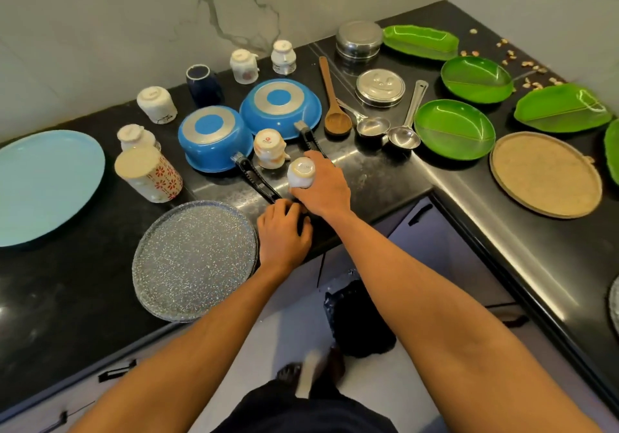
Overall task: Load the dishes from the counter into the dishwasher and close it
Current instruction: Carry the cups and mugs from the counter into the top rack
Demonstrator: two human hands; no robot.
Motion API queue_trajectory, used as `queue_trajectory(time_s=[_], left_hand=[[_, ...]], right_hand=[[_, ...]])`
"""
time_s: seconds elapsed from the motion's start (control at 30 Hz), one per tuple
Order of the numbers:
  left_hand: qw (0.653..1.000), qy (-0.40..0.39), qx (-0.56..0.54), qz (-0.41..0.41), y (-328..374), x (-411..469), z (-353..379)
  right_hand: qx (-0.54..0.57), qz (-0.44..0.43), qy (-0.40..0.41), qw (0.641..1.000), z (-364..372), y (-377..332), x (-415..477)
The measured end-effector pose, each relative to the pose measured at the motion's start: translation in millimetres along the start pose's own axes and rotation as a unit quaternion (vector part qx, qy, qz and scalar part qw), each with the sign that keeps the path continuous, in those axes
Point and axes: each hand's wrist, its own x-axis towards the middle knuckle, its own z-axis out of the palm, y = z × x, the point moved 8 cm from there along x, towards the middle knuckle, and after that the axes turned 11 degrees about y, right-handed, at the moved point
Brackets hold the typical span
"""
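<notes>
head view: right hand [326, 188] grips glossy white cup [300, 173], left hand [283, 231] grips black handle [258, 181].

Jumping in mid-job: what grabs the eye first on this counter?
The right hand grips an upside-down white cup near the front edge of the counter, centre frame. Just behind it sit two upside-down blue pans. Bright green leaf-shaped plates fan along the right side.

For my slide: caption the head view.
Right hand grips a white ceramic cup; left hand touches the black handle of an upturned blue pan.
</notes>
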Motion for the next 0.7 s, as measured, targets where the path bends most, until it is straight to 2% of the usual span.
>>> queue_trajectory(time_s=[0.3, 0.57, 0.7], left_hand=[[1.000, 0.001, 0.000, 0.023, 1.6, 0.5, 1.7], [0.997, -0.003, -0.044, 0.060, 13.8, -17.1, -1.1], [0.986, -0.003, -0.096, 0.136, 56.0, -74.3, 5.1]], right_hand=[[0.029, 0.113, 0.113, 0.987, -68.9, 58.2, -71.1], [0.031, 0.222, 0.184, 0.957, -147.0, 149.3, -223.5], [0.012, 0.312, 0.205, 0.928, -177.1, 208.8, -328.2]])
